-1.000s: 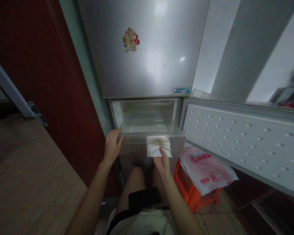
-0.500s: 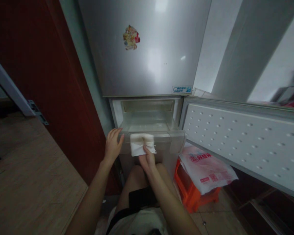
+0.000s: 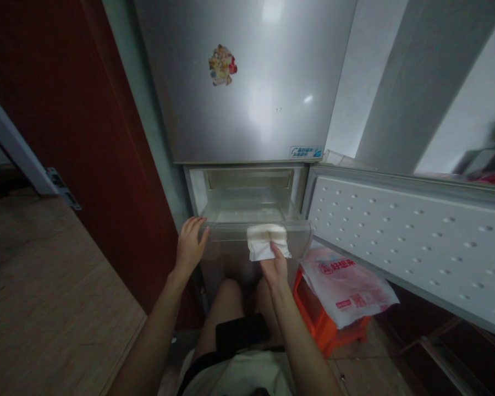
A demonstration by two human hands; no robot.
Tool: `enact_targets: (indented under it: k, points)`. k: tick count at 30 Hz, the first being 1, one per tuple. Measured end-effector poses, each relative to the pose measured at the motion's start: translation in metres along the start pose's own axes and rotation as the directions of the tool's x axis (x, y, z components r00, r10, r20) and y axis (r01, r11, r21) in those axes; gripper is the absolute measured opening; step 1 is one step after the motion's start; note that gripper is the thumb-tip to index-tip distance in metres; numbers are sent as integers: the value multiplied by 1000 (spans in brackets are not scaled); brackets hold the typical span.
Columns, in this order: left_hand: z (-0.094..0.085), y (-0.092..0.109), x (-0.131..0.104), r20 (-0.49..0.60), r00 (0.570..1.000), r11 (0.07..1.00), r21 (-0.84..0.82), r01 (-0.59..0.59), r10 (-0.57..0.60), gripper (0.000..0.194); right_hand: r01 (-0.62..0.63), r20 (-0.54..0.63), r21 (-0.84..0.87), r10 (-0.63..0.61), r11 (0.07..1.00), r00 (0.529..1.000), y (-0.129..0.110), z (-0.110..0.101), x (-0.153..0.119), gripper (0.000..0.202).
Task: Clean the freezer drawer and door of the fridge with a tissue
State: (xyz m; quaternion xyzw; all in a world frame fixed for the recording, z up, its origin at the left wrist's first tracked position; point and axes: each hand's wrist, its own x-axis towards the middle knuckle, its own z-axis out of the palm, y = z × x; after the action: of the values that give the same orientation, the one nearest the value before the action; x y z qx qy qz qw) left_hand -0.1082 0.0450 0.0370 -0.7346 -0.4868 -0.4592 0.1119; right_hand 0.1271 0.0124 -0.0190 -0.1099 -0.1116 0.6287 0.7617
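Note:
A clear plastic freezer drawer (image 3: 226,234) is pulled out in front of me below the upper fridge door. My left hand (image 3: 190,242) grips its left front corner, fingers over the edge and thumb apart on the front face. In my right hand (image 3: 275,264) is a folded white cloth (image 3: 268,236) with a brownish stain; whether it is paper or fabric I cannot tell. The thumb presses on top of it, while the other fingers are mostly hidden underneath. The cloth lies against the drawer's front, right of its middle.
On the right the lower freezer door (image 3: 396,236) stands wide open. Beneath it is an orange plastic stool (image 3: 328,335) with a white printed bag (image 3: 350,286) on top. A dark red wooden door (image 3: 119,165) is close on the left. A black phone-like object (image 3: 242,331) rests on my lap.
My right hand has slid the white cloth to the right along the drawer's front. The left hand stays at the drawer's left corner.

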Motion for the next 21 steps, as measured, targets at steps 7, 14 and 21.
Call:
enact_targets:
  k: [7,14,21]
  points:
    - [0,3,-1,-8,1000,1000,-16,6,-6,37,34,2,26,-34,999,999,14,9,-4,27]
    - [4,1,-2,-20,1000,1000,3,-6,6,38,-61,12,24,61,998,998,74,27,-5,22]
    - [4,0,-2,-27,1000,1000,2,-12,13,38,-31,45,-1,31,1000,999,99,32,0,26]
